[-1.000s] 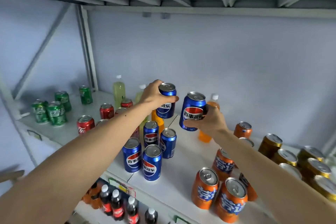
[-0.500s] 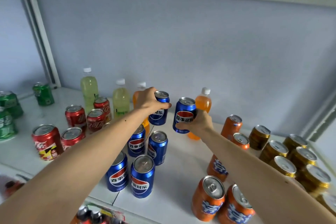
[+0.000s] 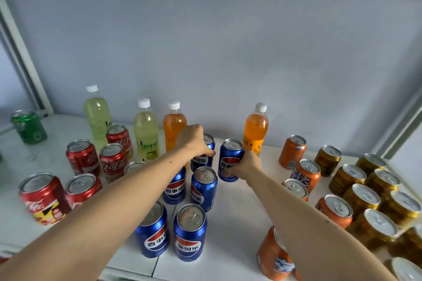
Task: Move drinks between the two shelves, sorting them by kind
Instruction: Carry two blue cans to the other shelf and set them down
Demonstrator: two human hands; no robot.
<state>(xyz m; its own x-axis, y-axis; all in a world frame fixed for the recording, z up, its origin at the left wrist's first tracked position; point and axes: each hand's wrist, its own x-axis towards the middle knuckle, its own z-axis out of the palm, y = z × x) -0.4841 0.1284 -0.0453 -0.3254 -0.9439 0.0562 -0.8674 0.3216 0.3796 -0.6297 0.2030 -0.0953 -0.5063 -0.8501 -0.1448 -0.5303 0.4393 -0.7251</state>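
My left hand (image 3: 194, 138) is curled over the top and side of a blue Pepsi can (image 3: 204, 155), thumb down its front, fingers wrapped behind. My right hand (image 3: 245, 166) grips a second Pepsi can (image 3: 229, 158) from its right side, fingers closed round the lower half of the body. Both cans are upright, side by side, at the twelve o'clock end of the blue group on the white shelf (image 3: 239, 223); I cannot tell whether either base touches the shelf.

Just toward six o'clock from the held pair stand two more blue cans (image 3: 203, 188), then another two (image 3: 190, 231) nearer the front edge, all upright in a double file.

At twelve o'clock from my right hand, an orange bottle (image 3: 255, 130) stands just behind the can I am holding. At eleven o'clock from my left hand is another orange bottle (image 3: 173, 128), partly behind my wrist, with two pale green bottles (image 3: 146, 131) further round toward ten o'clock.

At nine o'clock, the red cola cans (image 3: 82, 157) cluster well apart from the blue ones, and a green can (image 3: 28, 126) sits far out at the back corner.

At three o'clock, orange cans (image 3: 292, 150) run from back to front, and beyond them gold cans (image 3: 347, 179) are packed close together toward the right edge.
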